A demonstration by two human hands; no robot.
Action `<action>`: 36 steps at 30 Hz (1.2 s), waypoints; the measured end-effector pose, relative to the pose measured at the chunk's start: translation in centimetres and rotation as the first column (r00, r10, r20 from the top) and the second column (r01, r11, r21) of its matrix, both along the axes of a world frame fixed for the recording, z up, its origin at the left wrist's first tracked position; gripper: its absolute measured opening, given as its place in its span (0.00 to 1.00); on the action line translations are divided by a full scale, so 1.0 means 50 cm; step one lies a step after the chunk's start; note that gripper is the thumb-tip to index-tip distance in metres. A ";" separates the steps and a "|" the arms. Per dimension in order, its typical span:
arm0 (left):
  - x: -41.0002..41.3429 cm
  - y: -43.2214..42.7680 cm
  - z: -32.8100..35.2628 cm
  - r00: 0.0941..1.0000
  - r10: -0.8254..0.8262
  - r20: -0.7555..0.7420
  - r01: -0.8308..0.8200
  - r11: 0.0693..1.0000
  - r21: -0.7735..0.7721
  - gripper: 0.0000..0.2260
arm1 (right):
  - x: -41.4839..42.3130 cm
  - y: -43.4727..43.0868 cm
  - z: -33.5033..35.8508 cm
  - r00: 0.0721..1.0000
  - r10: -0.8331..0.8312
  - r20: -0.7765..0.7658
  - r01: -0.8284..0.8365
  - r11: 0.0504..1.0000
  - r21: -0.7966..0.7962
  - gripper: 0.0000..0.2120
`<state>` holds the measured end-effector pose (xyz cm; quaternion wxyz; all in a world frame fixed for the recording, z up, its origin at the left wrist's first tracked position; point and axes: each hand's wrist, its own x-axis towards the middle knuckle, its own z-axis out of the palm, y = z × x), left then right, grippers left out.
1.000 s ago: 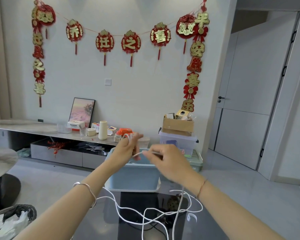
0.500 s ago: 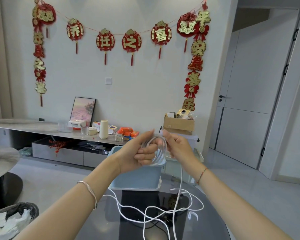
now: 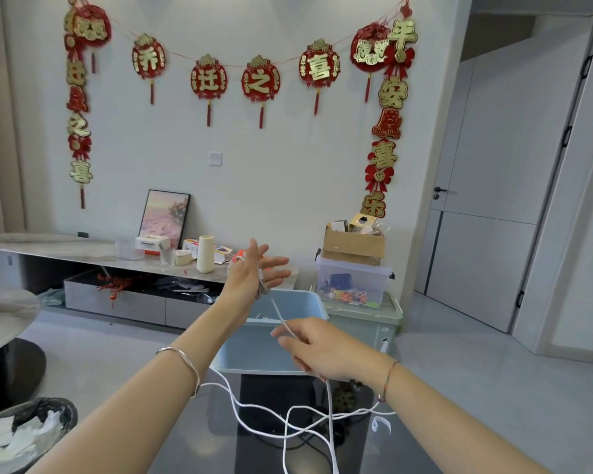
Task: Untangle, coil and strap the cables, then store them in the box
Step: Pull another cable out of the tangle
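A white cable (image 3: pixel 302 419) lies in loose tangled loops on the dark glossy table (image 3: pixel 220 449). My left hand (image 3: pixel 250 275) is raised above the light blue box (image 3: pixel 254 350), fingers spread straight, with turns of the cable wound around the palm. From there a taut strand runs down to my right hand (image 3: pixel 317 350), which pinches it in front of the box. The cable then drops from my right hand to the loops on the table. A white strap (image 3: pixel 380 425) lies on the table at the right.
A green-lidded bin (image 3: pixel 367 316) with a clear bin and a cardboard box stacked on it stands behind the blue box. A low console with clutter runs along the wall on the left. A round table (image 3: pixel 4 313) and a waste bin (image 3: pixel 28 432) are at the left.
My hands were together holding the coil at chest height. Now the right hand has pulled down and toward me along the strand, and the left hand has opened its fingers wide.
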<state>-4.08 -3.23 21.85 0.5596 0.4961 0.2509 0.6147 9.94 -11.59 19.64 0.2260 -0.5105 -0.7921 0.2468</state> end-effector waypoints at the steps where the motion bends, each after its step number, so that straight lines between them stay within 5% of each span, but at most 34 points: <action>1: 0.000 -0.002 -0.006 0.998 0.018 -0.068 -0.017 1.000 0.014 0.22 | 0.002 -0.001 0.009 1.000 0.008 -0.008 -0.007 0.998 0.065 0.13; 7: 0.007 -0.021 -0.034 0.862 0.096 -0.497 -0.035 0.991 0.130 0.24 | 0.026 0.006 0.043 0.999 0.048 0.006 -0.047 0.937 0.345 0.13; 10: 0.010 -0.041 -0.040 0.678 0.134 -0.722 0.025 0.978 0.206 0.34 | 0.040 0.016 0.058 0.990 0.057 -0.131 0.001 0.914 0.405 0.11; 12: 0.013 -0.058 -0.036 0.659 -0.028 -0.751 0.184 0.975 0.125 0.33 | 0.052 0.025 0.070 0.954 0.083 -0.287 0.030 0.928 0.371 0.10; 17: 0.007 -0.071 -0.007 0.603 -0.603 -0.523 0.596 0.776 -0.207 0.35 | 0.068 0.041 0.079 0.840 0.084 -0.536 0.117 0.936 0.331 0.15; 23: 0.000 -0.086 0.018 0.584 -0.812 -0.008 0.797 0.575 -0.183 0.22 | 0.061 0.061 0.050 0.678 -0.111 -0.727 0.241 0.967 0.077 0.20; 26: 0.001 -0.074 0.036 0.630 -0.748 0.208 0.770 0.637 -0.042 0.22 | 0.042 0.062 0.022 0.686 -0.166 -0.708 0.198 0.980 -0.037 0.20; 30: 0.010 -0.037 0.060 0.818 -0.428 0.384 0.468 0.884 -0.012 0.23 | 0.012 0.047 -0.018 0.872 -0.115 -0.476 0.096 0.993 -0.063 0.21; 33: 0.011 -0.004 0.058 0.963 -0.107 0.246 0.129 0.989 -0.076 0.22 | -0.001 0.029 -0.035 0.968 -0.022 -0.249 0.018 1.000 -0.017 0.20; 36: 0.016 -0.001 0.032 0.992 0.067 -0.103 -0.069 0.997 -0.022 0.16 | -0.002 0.021 -0.020 0.990 -0.013 -0.142 0.034 0.988 0.148 0.13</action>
